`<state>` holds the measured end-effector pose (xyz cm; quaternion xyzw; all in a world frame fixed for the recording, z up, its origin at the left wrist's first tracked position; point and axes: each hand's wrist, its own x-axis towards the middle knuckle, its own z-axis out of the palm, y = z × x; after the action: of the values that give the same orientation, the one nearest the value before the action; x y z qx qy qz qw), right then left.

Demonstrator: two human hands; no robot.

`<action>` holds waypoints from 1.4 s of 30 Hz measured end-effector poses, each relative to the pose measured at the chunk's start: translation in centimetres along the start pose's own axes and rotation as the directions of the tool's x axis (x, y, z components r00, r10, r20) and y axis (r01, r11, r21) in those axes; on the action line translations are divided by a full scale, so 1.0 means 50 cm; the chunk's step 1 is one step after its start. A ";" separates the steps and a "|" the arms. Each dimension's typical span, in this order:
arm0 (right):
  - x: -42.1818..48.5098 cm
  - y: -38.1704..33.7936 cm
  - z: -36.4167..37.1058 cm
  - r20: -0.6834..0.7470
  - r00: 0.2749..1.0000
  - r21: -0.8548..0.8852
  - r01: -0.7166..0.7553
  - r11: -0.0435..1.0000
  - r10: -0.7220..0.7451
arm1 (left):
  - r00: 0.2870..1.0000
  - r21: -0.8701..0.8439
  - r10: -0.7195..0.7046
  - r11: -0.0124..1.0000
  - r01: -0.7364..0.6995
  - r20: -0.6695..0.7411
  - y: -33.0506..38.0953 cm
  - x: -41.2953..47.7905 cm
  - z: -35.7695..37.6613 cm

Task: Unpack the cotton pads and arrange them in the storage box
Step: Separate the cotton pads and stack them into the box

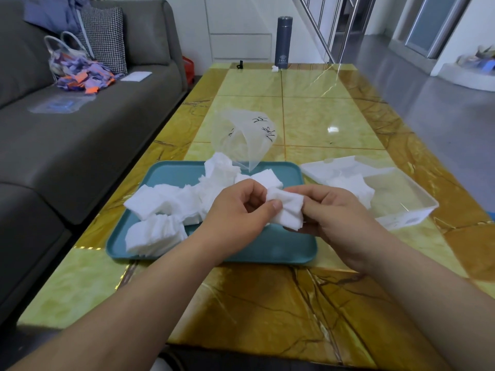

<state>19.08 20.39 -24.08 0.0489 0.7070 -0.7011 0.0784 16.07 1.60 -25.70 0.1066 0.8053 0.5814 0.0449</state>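
White square cotton pads (166,207) lie in loose heaps across a teal tray (267,250). A small stack of pads (288,208) is pinched from both sides above the tray: my left hand (238,212) grips its left edge, my right hand (334,218) its right edge. A clear plastic storage box (401,207) stands right of the tray with a few pads (353,186) in its near left part. Its clear lid (329,167) lies behind it. The emptied clear plastic bag (241,137) with black print stands crumpled at the tray's far edge.
The tray and box rest on a glossy yellow-brown marble table (267,303). A dark blue flask (284,42) stands at the table's far end. A grey sofa (80,129) with a bag and clutter runs along the left.
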 end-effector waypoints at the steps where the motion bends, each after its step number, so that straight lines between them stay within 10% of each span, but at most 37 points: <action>1: 0.001 -0.001 -0.001 0.006 1.000 0.014 -0.011 1.000 0.011 | 1.000 -0.005 0.000 1.000 0.000 0.000 -0.001 0.001 0.000; 5: -0.003 0.004 -0.009 0.120 0.993 0.118 -0.022 0.993 0.007 | 0.999 0.054 0.014 0.998 -0.012 -0.046 -0.006 -0.003 0.005; 19: 0.003 0.031 -0.013 -0.103 0.985 -0.520 0.063 0.852 -0.136 | 0.993 0.485 -0.070 0.875 0.016 0.092 -0.021 -0.013 0.014; 42: -0.014 -0.031 -0.080 -0.121 0.966 -0.283 0.189 0.940 -0.230 | 0.994 0.116 0.106 0.988 -0.104 -0.005 0.033 -0.002 0.080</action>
<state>19.34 24.41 -22.43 0.0153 0.8008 -0.5970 -0.0450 17.12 5.77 -25.42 0.1479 0.8311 0.5361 0.0033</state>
